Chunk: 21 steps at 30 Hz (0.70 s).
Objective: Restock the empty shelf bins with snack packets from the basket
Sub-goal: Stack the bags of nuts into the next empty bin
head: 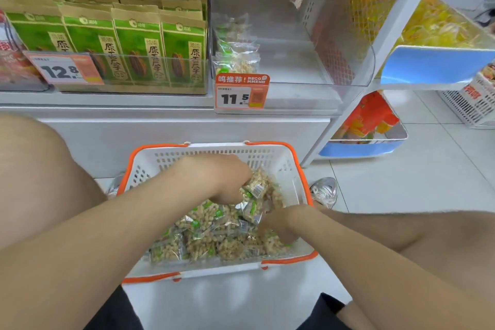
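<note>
We judge the restocking to be at an early stage. The clear shelf bin (292,61) above the price tag (241,91) holds only a small stack of packets (237,51) pushed against its left wall, and most of its floor shows bare through the plastic. The basket (160,159) sits on the floor (401,182) below the shelf, between the person's knees, and its bottom is thickly covered with snack packets (214,236), so most of the stock is not yet moved. Both hands are down inside it. The left hand (222,178) reaches to the far side of the pile with its fingers curled round some of the snack packets, one of which sticks out past the knuckles with its barcode showing. The right hand (278,225) is dug in at the near right of the pile; its fingers are buried among the wrappers, and we cannot tell whether they pinch anything or merely rake through. The green bags (134,45) in the next section to the left stand full and seem to need nothing. What is left, as we read it, is many more handfuls carried up from the basket into that bin.
</note>
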Tool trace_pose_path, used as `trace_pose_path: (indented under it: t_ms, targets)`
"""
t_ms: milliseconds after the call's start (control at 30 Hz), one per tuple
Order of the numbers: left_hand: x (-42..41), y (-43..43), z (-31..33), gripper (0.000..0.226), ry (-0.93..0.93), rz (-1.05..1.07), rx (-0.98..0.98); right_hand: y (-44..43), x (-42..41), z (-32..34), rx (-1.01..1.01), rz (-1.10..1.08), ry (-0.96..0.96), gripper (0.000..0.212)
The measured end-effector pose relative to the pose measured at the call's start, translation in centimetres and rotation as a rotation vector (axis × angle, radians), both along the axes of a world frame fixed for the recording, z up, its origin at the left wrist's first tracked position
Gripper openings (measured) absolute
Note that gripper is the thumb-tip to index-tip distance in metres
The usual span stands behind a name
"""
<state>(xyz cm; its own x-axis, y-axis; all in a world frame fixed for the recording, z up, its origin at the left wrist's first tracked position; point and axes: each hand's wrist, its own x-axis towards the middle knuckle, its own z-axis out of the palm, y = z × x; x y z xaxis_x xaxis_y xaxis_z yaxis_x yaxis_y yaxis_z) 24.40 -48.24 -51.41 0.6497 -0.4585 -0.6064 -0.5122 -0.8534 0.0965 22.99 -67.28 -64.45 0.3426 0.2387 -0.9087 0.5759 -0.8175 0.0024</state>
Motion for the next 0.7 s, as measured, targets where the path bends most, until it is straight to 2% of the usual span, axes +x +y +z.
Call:
trace_pose_path:
  t_ms: [167,233,367,500,567,667,700]
  targets:
    - [0.4,-0.5,-0.6,0.034,-0.017,-0.012,0.004,0.7,-1.4,-3.4,-0.127,0.151,0.117,0.045]
    - [0.5,-0.5,-0.8,0.032,-0.024,-0.012,0.009,0.8,-2.0,-4.0,-0.105,0.132,0.096,0.044]
    - [0.2,-0.1,-0.8,0.035,-0.02,0.002,0.027,1.0,-2.0,-2.5,-0.03,-0.087,0.063,0.051]
    - [0.0,0.6,0.7,0.051,-0.036,0.031,0.058,1.6,-0.5,1.7,0.242,-0.316,0.076,0.059]
    - [0.0,1.1,1.4,0.05,-0.058,0.057,0.083,2.2,0.3,3.6,0.378,-0.4,0.101,0.06]
    - [0.1,1.8,2.5,0.044,-0.045,0.11,0.154,3.3,1.0,5.4,0.653,-0.583,-0.086,0.052]
    - [0.2,2.0,2.9,0.051,-0.024,0.139,0.168,3.8,1.2,6.1,0.744,-0.7,-0.128,0.052]
